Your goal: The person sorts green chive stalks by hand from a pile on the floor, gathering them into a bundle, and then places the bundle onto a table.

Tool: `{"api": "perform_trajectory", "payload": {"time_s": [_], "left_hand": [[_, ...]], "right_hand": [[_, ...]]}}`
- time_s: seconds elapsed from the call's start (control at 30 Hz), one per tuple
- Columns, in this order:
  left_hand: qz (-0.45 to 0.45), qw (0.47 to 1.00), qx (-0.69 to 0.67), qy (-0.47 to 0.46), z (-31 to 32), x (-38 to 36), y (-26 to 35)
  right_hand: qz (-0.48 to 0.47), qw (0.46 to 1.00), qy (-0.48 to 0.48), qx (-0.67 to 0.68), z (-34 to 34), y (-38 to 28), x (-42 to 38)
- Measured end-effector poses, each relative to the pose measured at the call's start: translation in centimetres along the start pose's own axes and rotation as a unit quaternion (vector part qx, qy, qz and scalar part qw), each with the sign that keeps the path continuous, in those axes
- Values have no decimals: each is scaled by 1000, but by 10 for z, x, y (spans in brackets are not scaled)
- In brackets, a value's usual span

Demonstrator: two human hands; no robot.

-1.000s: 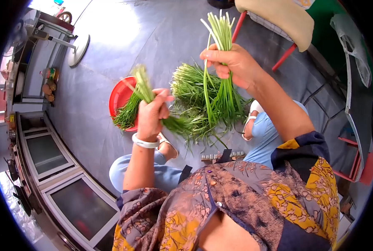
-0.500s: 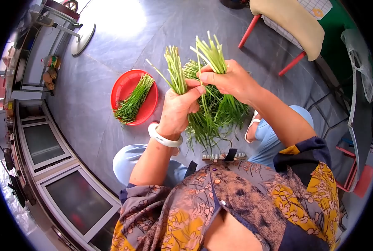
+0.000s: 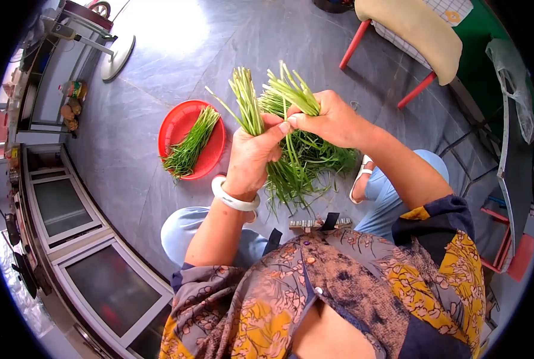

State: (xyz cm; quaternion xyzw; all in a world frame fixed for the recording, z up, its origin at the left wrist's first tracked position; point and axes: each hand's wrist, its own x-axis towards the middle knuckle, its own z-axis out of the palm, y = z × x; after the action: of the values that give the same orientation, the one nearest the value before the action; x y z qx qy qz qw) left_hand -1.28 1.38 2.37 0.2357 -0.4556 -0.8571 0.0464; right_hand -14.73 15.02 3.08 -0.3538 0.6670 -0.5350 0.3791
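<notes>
My left hand (image 3: 252,158) is clamped on 1 chive bunch (image 3: 246,105); my right hand (image 3: 332,119) pinches a second bunch (image 3: 294,90). Both are held above the chive pile (image 3: 315,157) on the floor (image 3: 129,155), right of the red plate (image 3: 177,125).

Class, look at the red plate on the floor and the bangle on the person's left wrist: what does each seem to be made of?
Red plate: probably plastic, given its uniform bright colour and smooth, slightly glossy rim. Bangle: smooth, opaque white with a soft sheen, perhaps jade-like stone or plastic; the look leaves it open.
</notes>
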Motion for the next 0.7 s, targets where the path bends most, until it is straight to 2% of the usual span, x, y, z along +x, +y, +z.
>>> {"api": "perform_trajectory", "payload": {"time_s": [0.13, 0.23, 0.33, 0.53, 0.67, 0.7], "left_hand": [[-28, 1000, -5, -8, -3, 1, 0], [-29, 999, 0, -15, -2, -2, -1], [-29, 999, -8, -13, -1, -2, -2], [-52, 999, -11, -10, -1, -1, -3], [-59, 998, -2, -12, -1, -4, 2], [-60, 998, 11, -10, -1, -5, 4]], "right_hand": [[-32, 997, 26, -63, 1, -9, -4], [-114, 970, 21, -215, 2, -8, -6], [-168, 959, 59, -219, 8, -2, -5], [-136, 975, 100, -144, 2, 4, 1], [-22, 984, 154, -89, -10, -1, 4], [-47, 980, 175, -79, -16, 0, 6]]}}
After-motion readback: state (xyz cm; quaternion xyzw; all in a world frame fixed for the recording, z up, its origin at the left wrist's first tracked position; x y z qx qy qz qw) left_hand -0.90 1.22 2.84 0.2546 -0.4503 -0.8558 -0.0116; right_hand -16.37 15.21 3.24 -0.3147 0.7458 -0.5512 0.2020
